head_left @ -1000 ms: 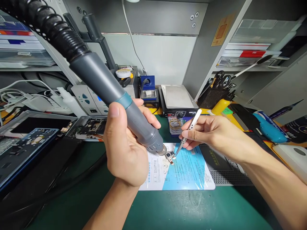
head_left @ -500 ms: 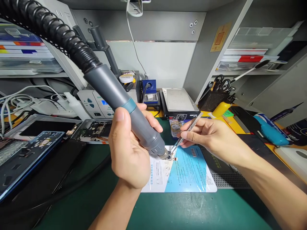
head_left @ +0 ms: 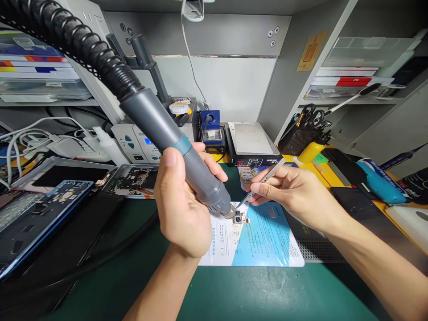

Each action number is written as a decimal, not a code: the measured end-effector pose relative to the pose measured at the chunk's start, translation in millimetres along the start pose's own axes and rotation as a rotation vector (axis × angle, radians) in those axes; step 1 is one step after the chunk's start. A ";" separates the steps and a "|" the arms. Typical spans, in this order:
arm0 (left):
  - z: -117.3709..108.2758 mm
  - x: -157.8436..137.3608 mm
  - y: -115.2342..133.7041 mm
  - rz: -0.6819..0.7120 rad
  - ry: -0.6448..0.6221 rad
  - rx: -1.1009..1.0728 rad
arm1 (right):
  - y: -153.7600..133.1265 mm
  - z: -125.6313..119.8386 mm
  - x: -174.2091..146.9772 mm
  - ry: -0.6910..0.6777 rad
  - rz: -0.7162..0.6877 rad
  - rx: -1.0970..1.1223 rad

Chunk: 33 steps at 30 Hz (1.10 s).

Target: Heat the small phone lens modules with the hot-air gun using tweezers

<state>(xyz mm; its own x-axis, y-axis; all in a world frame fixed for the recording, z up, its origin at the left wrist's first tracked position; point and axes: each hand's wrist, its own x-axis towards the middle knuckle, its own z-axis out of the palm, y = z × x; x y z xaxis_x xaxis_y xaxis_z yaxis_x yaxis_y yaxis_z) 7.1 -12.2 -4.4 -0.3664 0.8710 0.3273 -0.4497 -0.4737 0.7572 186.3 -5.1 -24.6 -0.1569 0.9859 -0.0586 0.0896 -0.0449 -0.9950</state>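
My left hand (head_left: 185, 209) is wrapped round the grey handle of a hot air gun (head_left: 160, 120), whose black spring-covered hose runs to the upper left. Its metal nozzle points down beside a small camera module (head_left: 237, 217) with a short flex tail. The module lies on a white and blue printed sheet (head_left: 264, 247). In my right hand (head_left: 284, 189) a pair of metal tweezers (head_left: 265, 177) is pinched between thumb and fingers. The tweezer tips are close to the nozzle, just above the module; whether they touch it I cannot tell.
Opened phones and a blue phone back (head_left: 50, 214) lie at the left. Behind stand the hot air station (head_left: 133, 145), a soldering iron holder (head_left: 210, 120) and a flat heating plate (head_left: 252, 138). A yellow bottle (head_left: 310, 152) and a black mesh tool holder (head_left: 294, 141) are at the right.
The nozzle has shifted slightly left of the camera module, leaving more of it uncovered. The tweezer tips have moved a little left and up. The whole view has shifted slightly.
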 end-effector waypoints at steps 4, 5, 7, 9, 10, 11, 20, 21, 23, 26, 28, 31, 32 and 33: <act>0.7 -1.3 -0.6 0.001 0.004 -0.013 | -0.8 2.0 -0.9 -0.010 0.003 0.020; 0.8 -1.7 -0.3 0.000 0.004 -0.019 | -1.5 2.8 -1.1 -0.007 0.003 0.021; 1.0 -2.1 0.5 -0.002 0.001 -0.028 | -2.6 4.2 -1.3 0.002 0.005 0.014; 1.0 -2.0 1.3 -0.002 0.003 -0.031 | -3.0 5.0 -1.5 0.009 0.005 0.005; 0.8 -1.8 1.5 -0.004 0.003 -0.028 | -2.9 5.2 -1.6 0.011 0.003 0.002; 0.5 -1.6 1.5 -0.006 0.001 -0.020 | -2.8 5.1 -1.9 0.011 0.002 0.000; 1.3 -1.6 0.9 -0.020 0.024 -0.011 | -9.6 1.0 -4.6 0.029 -0.047 -0.040; 2.2 -1.7 0.7 -0.013 0.034 -0.014 | -9.9 1.0 -4.9 0.028 -0.048 -0.045; 3.6 -1.6 -0.1 0.003 0.040 -0.010 | -9.2 1.7 -5.7 0.014 -0.048 -0.048; 4.3 -1.5 -1.1 -0.003 0.033 0.003 | -6.4 3.4 -7.4 -0.016 -0.060 -0.050; 4.1 -1.6 -1.1 -0.011 0.034 0.006 | -5.0 4.4 -8.2 -0.024 -0.068 -0.058; 3.4 -2.9 -0.1 -0.020 0.018 0.008 | -5.0 5.3 -8.7 -0.016 -0.086 -0.078; 3.1 -3.5 0.4 -0.024 0.010 0.006 | -5.6 5.5 -8.9 -0.012 -0.091 -0.088; 2.8 -4.2 0.9 -0.030 0.004 0.003 | -6.3 5.7 -9.0 -0.009 -0.097 -0.096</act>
<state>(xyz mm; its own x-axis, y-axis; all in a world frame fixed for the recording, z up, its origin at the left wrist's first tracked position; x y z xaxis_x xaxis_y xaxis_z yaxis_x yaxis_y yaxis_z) 10.5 -15.9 -3.5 -0.3562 0.8841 0.3024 -0.4578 -0.4473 0.7684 181.5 -14.6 -18.2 -0.1780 0.9834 0.0364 0.1670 0.0666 -0.9837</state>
